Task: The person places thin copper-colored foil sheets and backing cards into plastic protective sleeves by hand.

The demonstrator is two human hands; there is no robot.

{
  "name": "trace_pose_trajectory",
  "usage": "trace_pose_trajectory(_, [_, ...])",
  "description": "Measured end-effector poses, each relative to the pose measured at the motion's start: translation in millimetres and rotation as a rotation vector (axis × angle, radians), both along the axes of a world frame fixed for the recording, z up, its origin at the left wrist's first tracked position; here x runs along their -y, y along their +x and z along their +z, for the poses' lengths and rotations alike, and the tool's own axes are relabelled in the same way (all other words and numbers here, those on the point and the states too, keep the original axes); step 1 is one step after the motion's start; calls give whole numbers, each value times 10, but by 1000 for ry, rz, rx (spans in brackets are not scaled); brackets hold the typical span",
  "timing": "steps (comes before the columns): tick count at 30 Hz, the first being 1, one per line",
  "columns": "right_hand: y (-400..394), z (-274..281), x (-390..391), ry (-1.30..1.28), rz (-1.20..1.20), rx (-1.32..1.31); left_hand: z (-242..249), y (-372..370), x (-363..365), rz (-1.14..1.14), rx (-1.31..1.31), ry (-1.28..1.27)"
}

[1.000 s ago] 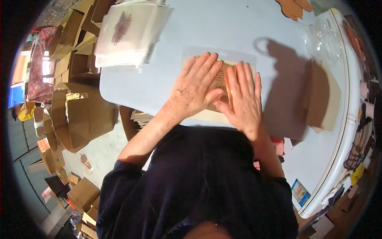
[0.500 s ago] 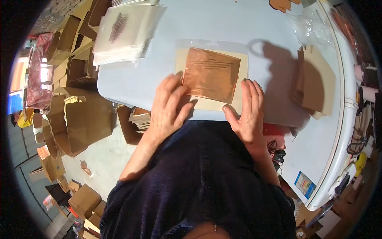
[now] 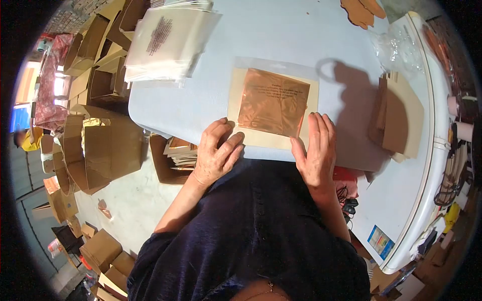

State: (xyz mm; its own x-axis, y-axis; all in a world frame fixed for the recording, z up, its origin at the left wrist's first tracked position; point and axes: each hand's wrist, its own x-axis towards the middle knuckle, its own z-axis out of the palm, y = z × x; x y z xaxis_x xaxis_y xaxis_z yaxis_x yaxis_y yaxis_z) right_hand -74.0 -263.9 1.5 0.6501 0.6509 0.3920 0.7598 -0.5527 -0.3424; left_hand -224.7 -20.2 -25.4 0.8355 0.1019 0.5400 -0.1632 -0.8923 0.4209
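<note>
A copper-coloured sheet in a printed clear bag lies tilted on a cream card, which seems to sit inside a larger clear sleeve. My left hand rests at the card's lower left corner, fingers bent and slightly apart. At the lower right edge lies my right hand, thumb spread away from its fingers, the thumb close to the copper sheet's corner. Neither hand grips anything.
Clear printed bags are stacked at the table's upper left. Cream and brown cards stand at the right, below crumpled clear plastic. Cardboard boxes fill the left. A person in yellow shows at far left.
The view has shifted, so the table items sit slightly lower and further right. My left hand has drawn back from the copper sheet's left edge to the card's lower corner.
</note>
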Motion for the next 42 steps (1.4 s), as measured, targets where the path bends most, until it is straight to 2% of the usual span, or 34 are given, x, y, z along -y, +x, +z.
trace_pose_trajectory(7, [36, -36, 13, 20, 1, -18, -103, -1, -33, -25, 55, -20])
trace_pose_trajectory(14, [10, 29, 74, 53, -36, -2, -5, -33, -40, -1, -5, -43])
trace_pose_trajectory(17, [-63, 118, 209, -93, -91, 6, 40, -98, -4, 121, -63, -20])
trace_pose_trajectory(20, [-170, 118, 278, -186, -87, 0, 90, -153, 16, 94, -158, 45])
trace_pose_trajectory(26, [-434, 207, 312, -160, -14, -76, 180, -474, 176, 103, -211, -15])
trace_pose_trajectory(30, [-592, 101, 482, -50, 43, -150, 245, -752, 251, 214, -220, -378])
trace_pose_trajectory(31, [-625, 78, 508, -12, 55, -184, 237, -793, 306, 278, -282, -667])
trace_pose_trajectory(32, [-642, 76, 522, 50, 50, -180, 206, -756, 340, 274, -234, -911])
trace_pose_trajectory(33, [-678, 64, 541, 106, -14, -298, 176, -699, 338, 268, -182, -1155])
trace_pose_trajectory(34, [-730, 44, 571, 162, -79, -417, 233, -638, 287, 298, -238, -1297])
trace_pose_trajectory(35, [-766, 32, 589, 219, -146, -534, 284, -534, 282, 361, -192, -1381])
trace_pose_trajectory(37, [-778, 17, 576, 348, -185, -719, 266, -512, 160, 370, -299, -1417])
trace_pose_trajectory(42, [-756, 58, 518, 576, -244, -1139, 213, -536, 112, 150, -397, -1600])
